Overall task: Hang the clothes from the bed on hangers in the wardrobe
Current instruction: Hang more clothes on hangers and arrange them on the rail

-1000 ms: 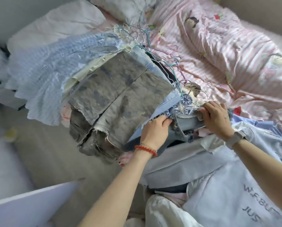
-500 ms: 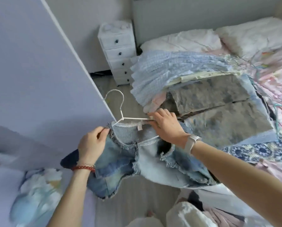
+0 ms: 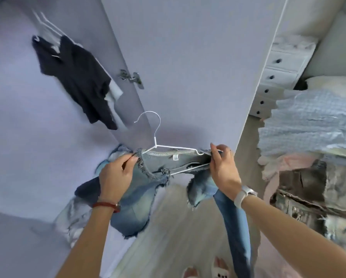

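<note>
A frayed blue denim garment [image 3: 140, 197] hangs on a white wire hanger [image 3: 158, 141], hook pointing up. My left hand [image 3: 116, 177] pinches the garment's left shoulder at the hanger's end. My right hand [image 3: 222, 167] grips the right shoulder and the hanger's right end. In front of them stands the open pale lilac wardrobe [image 3: 17, 137], where a dark top [image 3: 77, 81] hangs on white hangers. The pile of clothes on the bed [image 3: 312, 153] lies at the right.
The open wardrobe door [image 3: 188, 67] stands straight ahead, with a metal hinge [image 3: 131, 77]. A white drawer chest [image 3: 278, 77] stands beyond it, next to the bed. A light bundle of cloth [image 3: 71, 219] lies low in the wardrobe. Wooden floor [image 3: 178, 227] lies below.
I have turned from the bed toward the wardrobe. The denim garment was lifted off the pile on its hanger, and my hands moved apart to its two shoulders.
</note>
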### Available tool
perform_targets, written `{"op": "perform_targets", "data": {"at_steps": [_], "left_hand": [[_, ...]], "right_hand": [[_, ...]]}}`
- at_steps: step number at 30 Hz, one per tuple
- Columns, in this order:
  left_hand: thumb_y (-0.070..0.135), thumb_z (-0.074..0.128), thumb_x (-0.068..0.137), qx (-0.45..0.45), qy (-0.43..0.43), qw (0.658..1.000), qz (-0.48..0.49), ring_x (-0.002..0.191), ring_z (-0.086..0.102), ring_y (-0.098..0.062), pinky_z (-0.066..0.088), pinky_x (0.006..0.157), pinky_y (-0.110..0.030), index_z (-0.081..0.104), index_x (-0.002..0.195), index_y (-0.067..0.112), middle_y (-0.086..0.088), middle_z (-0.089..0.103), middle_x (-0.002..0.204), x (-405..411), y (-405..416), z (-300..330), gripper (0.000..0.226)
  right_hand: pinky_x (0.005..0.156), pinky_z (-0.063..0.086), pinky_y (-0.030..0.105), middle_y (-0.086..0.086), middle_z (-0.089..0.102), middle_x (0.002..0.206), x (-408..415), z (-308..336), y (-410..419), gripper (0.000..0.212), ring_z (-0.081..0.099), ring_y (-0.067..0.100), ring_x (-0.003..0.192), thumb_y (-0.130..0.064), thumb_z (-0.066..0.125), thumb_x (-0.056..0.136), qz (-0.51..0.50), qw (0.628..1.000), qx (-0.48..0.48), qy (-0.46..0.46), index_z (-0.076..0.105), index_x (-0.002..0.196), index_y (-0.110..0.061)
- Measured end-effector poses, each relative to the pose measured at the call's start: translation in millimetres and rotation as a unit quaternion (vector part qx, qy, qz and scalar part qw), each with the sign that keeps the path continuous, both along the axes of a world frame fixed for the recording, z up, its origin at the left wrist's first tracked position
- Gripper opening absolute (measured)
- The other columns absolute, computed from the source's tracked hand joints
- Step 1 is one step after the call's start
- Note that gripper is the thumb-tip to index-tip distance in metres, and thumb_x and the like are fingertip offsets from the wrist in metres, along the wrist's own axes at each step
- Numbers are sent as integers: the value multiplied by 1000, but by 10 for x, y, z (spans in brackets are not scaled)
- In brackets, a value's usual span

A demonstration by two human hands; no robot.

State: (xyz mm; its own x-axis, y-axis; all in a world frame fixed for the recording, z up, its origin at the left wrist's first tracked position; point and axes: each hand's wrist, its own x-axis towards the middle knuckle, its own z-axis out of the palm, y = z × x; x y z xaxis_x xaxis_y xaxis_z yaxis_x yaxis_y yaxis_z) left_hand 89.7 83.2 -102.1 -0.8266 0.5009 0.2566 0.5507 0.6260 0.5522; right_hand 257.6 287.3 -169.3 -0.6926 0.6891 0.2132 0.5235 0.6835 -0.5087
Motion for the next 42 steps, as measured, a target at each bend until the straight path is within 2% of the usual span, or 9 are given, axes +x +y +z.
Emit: {"op": "perform_targets", "data": {"at_steps": [5, 10, 15, 18, 22, 28, 34, 39, 42], "left_hand": [[18, 59, 90, -3, 70, 997, 29, 68, 60, -35, 50, 64, -41, 71, 90, 11, -14, 69, 76, 1, -309, 167, 14], [24, 53, 82, -9, 131, 988, 77, 52, 60, -28, 45, 52, -30, 72, 83, 9, -7, 69, 65, 119, -603, 218, 25], [18, 59, 86, -19, 162, 976, 145, 54, 61, -29, 40, 55, -26, 71, 83, 11, -6, 69, 67, 129, -845, 287, 14], [34, 49, 89, -21, 225, 961, 160, 47, 59, -23, 40, 48, -23, 71, 78, 11, -3, 67, 60, 157, -962, 384, 34], [49, 25, 96, -39, 296, 944, 138, 49, 61, -18, 47, 42, -25, 71, 77, 12, -1, 68, 63, 119, -1090, 509, 63], [45, 24, 98, -75, 379, 906, 172, 48, 61, -21, 43, 39, -25, 70, 76, 14, -2, 65, 60, -68, -1278, 704, 59], [33, 42, 88, 11, 345, 889, 300, 45, 59, -27, 42, 43, -26, 69, 78, 11, -6, 66, 61, -37, -1334, 696, 36], [36, 40, 92, 0, 372, 887, 274, 46, 60, -23, 43, 42, -23, 71, 79, 12, -3, 67, 62, -20, -1434, 729, 41], [42, 26, 98, -51, 401, 887, 222, 43, 58, -20, 40, 37, -21, 70, 78, 13, 0, 64, 57, -21, -1497, 694, 57]], "right_hand": [[78, 42, 44, 20, 53, 104, -536, 408, 46, 41, 52, 38, 96, -5, 48, 87, 87, 993, 54, -62, 49, 128, -6], [82, 46, 42, 20, 50, 105, -904, 826, -117, 36, 55, 39, 88, 2, 41, 89, 227, 970, -42, 78, 53, 122, -2], [78, 35, 16, 13, 50, 95, -1079, 1084, -176, 35, 56, 30, 88, 6, 45, 85, 324, 942, -40, 81, 62, 114, -3], [75, 29, 9, 4, 43, 91, -1229, 1242, -61, 39, 53, 26, 87, 8, 45, 82, 346, 935, -30, 66, 61, 115, -3], [76, 27, 8, 13, 49, 102, -1487, 1498, 29, 40, 50, 20, 87, 8, 45, 80, 410, 912, 19, -3, 63, 112, -5], [84, 39, 33, 10, 43, 101, -1526, 1496, -173, 38, 50, 31, 98, 7, 40, 79, 562, 781, 112, -249, 54, 112, -5], [81, 41, 33, 16, 46, 105, -1592, 1210, -376, 26, 54, 36, 89, -2, 51, 83, 342, 939, -30, 28, 56, 108, -1], [69, 35, 32, 23, 57, 93, -1641, 1088, -412, 14, 56, 39, 84, 0, 47, 87, 336, 940, -45, 45, 59, 91, 5], [80, 43, 36, 24, 65, 102, -1767, 1299, -315, 21, 59, 42, 93, 1, 45, 89, 361, 930, 21, 63, 64, 99, 4]]}}
